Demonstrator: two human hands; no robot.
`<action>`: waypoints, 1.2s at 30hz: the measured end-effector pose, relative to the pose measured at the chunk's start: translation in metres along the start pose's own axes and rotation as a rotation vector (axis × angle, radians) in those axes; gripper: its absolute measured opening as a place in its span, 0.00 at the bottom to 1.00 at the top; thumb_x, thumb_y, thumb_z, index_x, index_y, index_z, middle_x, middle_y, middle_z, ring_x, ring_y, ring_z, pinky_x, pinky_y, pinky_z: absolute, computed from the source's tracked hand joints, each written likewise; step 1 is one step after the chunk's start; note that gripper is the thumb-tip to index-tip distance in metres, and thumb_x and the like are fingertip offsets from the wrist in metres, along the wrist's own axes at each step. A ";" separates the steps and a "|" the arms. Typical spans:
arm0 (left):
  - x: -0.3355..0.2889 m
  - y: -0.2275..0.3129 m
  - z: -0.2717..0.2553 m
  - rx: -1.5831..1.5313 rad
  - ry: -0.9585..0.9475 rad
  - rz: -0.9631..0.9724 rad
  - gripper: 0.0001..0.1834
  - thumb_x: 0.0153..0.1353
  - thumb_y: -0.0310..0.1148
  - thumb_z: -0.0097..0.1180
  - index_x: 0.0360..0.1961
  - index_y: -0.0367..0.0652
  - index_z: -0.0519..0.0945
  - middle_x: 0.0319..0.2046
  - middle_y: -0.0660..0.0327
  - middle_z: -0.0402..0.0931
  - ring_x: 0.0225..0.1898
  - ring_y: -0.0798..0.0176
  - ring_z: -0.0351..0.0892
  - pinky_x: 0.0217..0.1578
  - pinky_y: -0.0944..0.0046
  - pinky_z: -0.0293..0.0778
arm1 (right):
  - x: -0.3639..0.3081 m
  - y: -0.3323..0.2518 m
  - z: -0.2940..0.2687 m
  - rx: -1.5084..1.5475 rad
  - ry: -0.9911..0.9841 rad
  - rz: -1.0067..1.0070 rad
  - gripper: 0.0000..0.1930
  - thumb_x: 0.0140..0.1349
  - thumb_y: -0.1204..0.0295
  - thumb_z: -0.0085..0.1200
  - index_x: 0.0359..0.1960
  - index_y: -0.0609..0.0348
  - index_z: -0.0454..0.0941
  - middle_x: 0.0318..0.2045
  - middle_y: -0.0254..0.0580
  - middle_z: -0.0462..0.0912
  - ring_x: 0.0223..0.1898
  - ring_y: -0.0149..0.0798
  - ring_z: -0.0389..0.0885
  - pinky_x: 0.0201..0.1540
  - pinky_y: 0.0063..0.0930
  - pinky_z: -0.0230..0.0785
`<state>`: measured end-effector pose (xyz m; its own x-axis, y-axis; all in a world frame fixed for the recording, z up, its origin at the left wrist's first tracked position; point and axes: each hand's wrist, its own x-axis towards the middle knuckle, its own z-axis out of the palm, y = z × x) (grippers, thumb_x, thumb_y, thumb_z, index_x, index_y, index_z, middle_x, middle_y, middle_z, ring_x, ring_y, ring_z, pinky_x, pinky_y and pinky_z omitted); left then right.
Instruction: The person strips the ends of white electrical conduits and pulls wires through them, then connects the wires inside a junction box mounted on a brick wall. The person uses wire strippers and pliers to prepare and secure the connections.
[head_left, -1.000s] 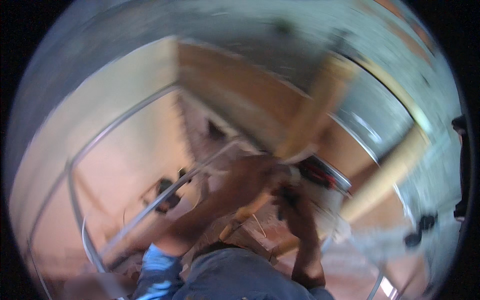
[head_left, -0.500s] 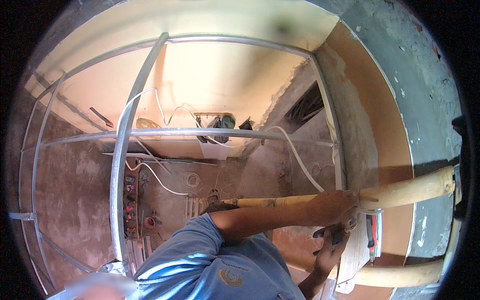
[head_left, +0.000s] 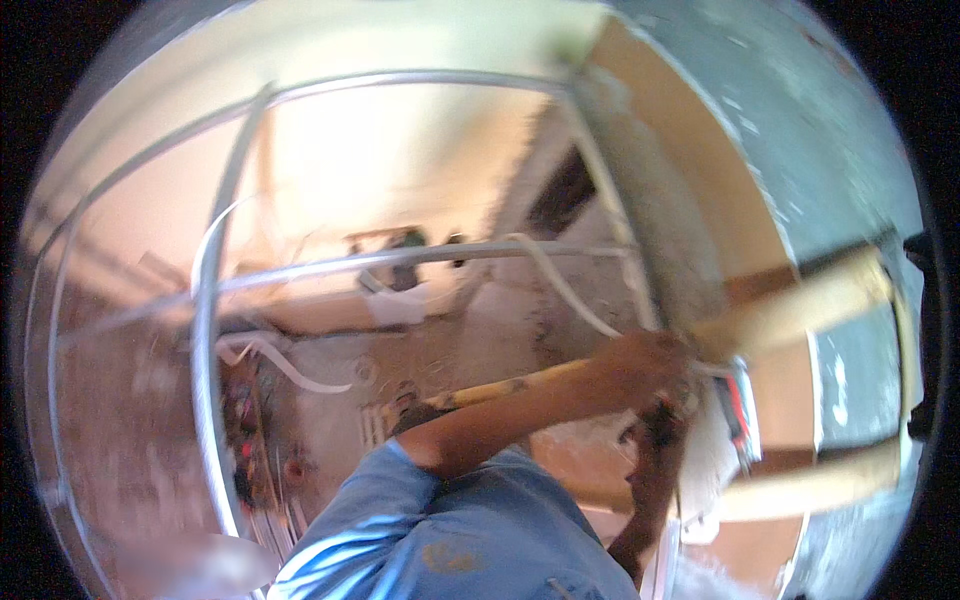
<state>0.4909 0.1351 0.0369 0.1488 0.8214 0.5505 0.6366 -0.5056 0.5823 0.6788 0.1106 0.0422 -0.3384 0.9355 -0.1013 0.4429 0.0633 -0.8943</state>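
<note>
My left hand reaches across to the right, its fingers closed on a white cable beside a bamboo pole. Just below it, my right hand is closed round a small dark-handled tool, whose kind the blur hides. The two hands almost meet. To their right, a red-and-black tool lies against a pale board. The cable runs over the metal frame, and another stretch of it hangs lower left.
A silver metal frame surrounds the work area. Another bamboo pole crosses at lower right. Far below, the floor holds tools and coiled cable. Dark items hang by the far wall. A grey wall rises at right.
The view has shifted and blurred, so the frame and both hands appear farther left. My left hand stays at the cable and pole, my right hand just below it.
</note>
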 end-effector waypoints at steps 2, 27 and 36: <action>-0.005 -0.002 -0.016 -0.062 0.151 0.016 0.14 0.63 0.35 0.57 0.47 0.40 0.81 0.45 0.46 0.81 0.46 0.41 0.81 0.50 0.47 0.78 | 0.007 -0.001 -0.001 -0.043 0.029 -0.046 0.19 0.65 0.78 0.52 0.58 0.63 0.68 0.47 0.52 0.76 0.49 0.51 0.75 0.58 0.41 0.67; -0.008 0.025 -0.060 -0.075 0.284 -0.298 0.12 0.63 0.23 0.56 0.47 0.34 0.83 0.32 0.49 0.80 0.30 0.55 0.81 0.33 0.60 0.74 | 0.036 -0.050 0.019 -0.481 0.056 -0.359 0.14 0.70 0.70 0.48 0.50 0.68 0.65 0.42 0.64 0.74 0.46 0.65 0.75 0.49 0.54 0.67; -0.012 0.025 -0.053 0.109 0.328 -0.253 0.09 0.66 0.27 0.56 0.44 0.34 0.83 0.25 0.50 0.78 0.27 0.52 0.79 0.31 0.57 0.72 | 0.035 -0.050 0.026 -0.525 0.121 -0.388 0.13 0.69 0.69 0.47 0.46 0.67 0.66 0.41 0.63 0.75 0.45 0.63 0.77 0.46 0.56 0.70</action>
<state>0.4644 0.0985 0.0762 -0.2598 0.7796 0.5698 0.7008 -0.2537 0.6667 0.6231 0.1308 0.0715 -0.4732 0.8410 0.2623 0.6634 0.5361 -0.5220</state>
